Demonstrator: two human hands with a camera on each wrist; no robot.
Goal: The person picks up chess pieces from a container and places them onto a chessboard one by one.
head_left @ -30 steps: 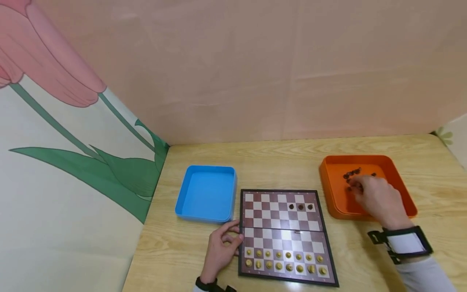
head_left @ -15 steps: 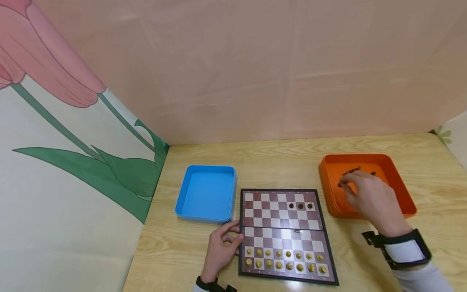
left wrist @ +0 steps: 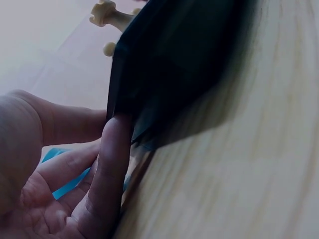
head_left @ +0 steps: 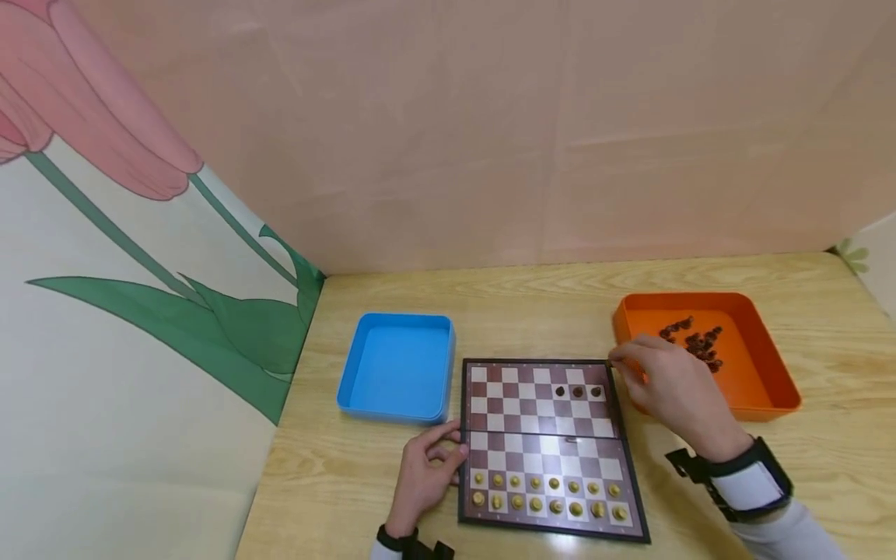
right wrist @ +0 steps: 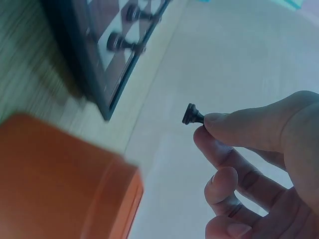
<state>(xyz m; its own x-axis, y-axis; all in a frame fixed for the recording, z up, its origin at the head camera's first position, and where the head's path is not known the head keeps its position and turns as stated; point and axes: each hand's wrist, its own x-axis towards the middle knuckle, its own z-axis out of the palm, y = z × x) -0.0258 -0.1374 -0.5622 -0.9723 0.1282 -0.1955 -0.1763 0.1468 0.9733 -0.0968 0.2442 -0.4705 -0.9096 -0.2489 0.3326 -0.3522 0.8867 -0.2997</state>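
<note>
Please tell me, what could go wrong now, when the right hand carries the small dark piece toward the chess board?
1. The right hand pinches the dark piece only at its tip, so it may slip out.
2. Three dark pieces already stand close together on the chess board; the fingers may knock them over.
3. The left hand only touches the board's edge, so a bump may shift it.

The left hand rests on the tabletop near its front edge, fingers loosely curled. The right hand hovers mid-table, thumb and forefinger pinched together.
</note>
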